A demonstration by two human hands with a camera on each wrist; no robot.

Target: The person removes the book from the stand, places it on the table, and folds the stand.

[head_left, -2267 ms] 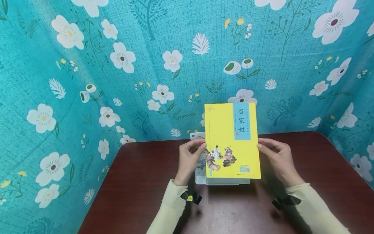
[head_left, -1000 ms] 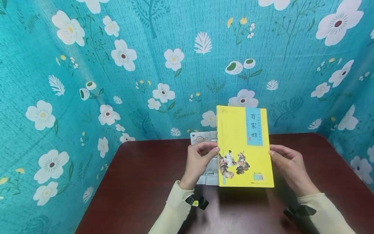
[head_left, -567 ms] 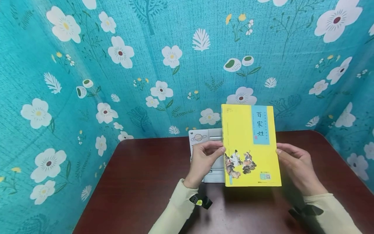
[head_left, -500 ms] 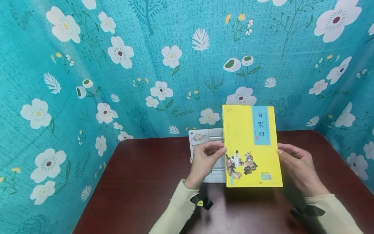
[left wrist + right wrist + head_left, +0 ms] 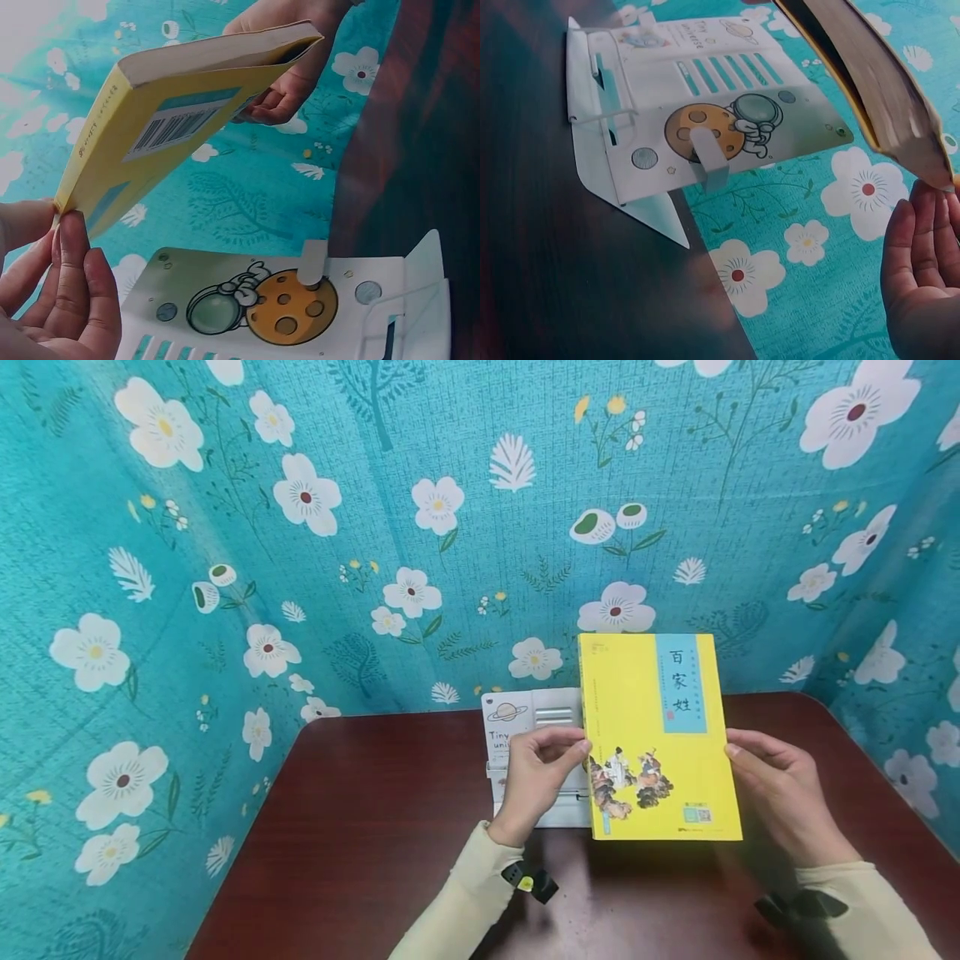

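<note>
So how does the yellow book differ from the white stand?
The yellow book is held up between the left hand and right hand, while the white stand rests on the table. The book is mainly yellow; the stand is mainly white. The stand has slots cut through it; the book shows none. Both carry printed pictures and lettering.

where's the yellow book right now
In the head view, the yellow book is right of centre, held up between the left hand and right hand, partly covering the white stand.
</note>
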